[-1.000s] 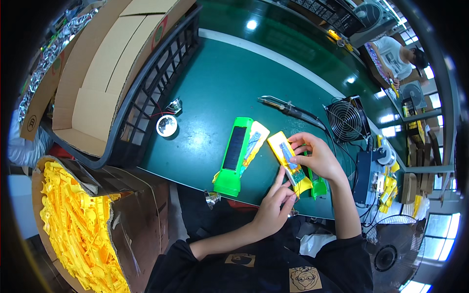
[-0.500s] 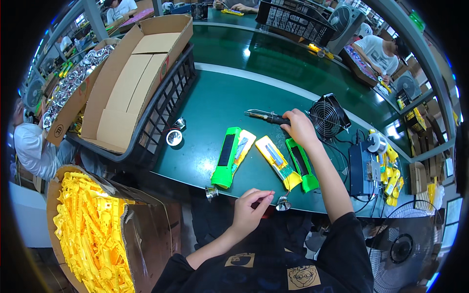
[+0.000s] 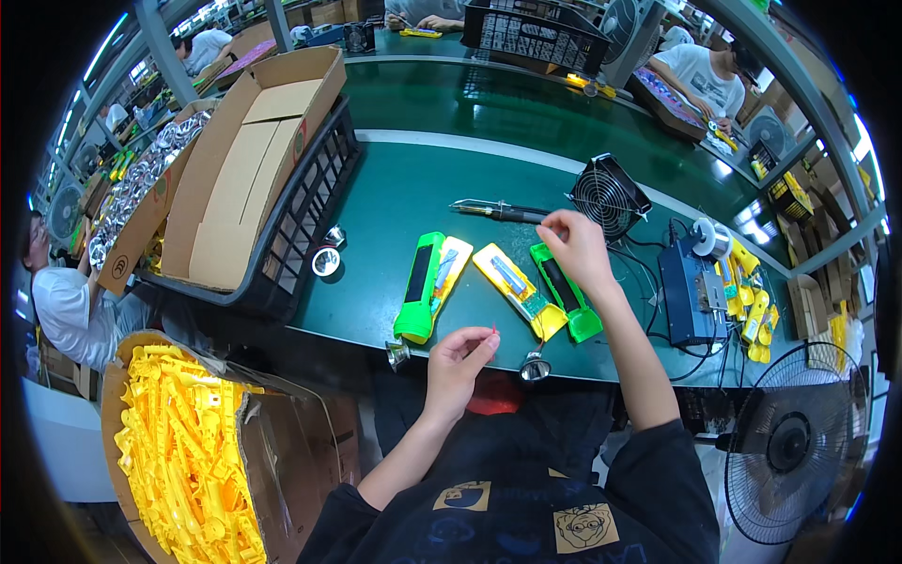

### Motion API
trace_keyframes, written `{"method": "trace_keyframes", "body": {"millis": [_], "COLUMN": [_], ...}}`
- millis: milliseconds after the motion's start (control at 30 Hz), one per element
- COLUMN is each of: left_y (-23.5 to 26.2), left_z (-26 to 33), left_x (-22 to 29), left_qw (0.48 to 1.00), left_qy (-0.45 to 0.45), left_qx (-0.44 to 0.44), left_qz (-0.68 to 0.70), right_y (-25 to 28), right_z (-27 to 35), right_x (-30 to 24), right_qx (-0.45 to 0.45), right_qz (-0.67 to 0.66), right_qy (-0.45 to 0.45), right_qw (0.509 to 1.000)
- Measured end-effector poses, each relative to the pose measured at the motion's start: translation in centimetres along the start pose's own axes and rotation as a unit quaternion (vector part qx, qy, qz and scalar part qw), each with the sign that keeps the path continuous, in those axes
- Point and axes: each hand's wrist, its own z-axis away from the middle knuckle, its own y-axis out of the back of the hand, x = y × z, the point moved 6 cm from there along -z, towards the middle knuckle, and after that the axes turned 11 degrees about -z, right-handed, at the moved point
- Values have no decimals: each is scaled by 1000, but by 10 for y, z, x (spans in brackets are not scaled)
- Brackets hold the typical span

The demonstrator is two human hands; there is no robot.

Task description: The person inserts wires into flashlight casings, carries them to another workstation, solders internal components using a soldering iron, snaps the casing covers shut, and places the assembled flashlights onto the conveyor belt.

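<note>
My left hand, near the table's front edge, pinches a thin red wire between thumb and fingertips. My right hand hovers over the table with its fingers curled together; what they hold, if anything, is hidden. Just beyond it lies a soldering iron with a dark handle. Between the hands rests an open yellow flashlight body with a battery and green circuit board, wired to a silver reflector at the edge. A green shell half lies beneath my right forearm. Left of these is a green-and-yellow flashlight.
A black crate bearing a cardboard box stands at left, near loose reflectors. A carton of yellow parts is below. At right are a small black fan, a blue soldering station, a solder spool and yellow bodies.
My right hand has come off the soldering iron's handle and drawn back, leaving the iron on the table. My left hand has risen slightly, and the red wire now shows at its fingertips.
</note>
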Motion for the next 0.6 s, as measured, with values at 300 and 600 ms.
{"method": "trace_keyframes", "body": {"millis": [300, 600], "left_y": [-17, -47], "left_z": [-14, -20], "left_x": [8, 5], "left_qw": [964, 941], "left_qy": [-71, -75], "left_qx": [-43, -109], "left_qz": [-252, -312], "right_y": [-22, -15], "right_z": [114, 131], "right_x": [-18, 8], "right_qx": [-152, -106], "right_qz": [-378, -534], "right_qy": [-202, -230], "right_qw": [890, 807]}}
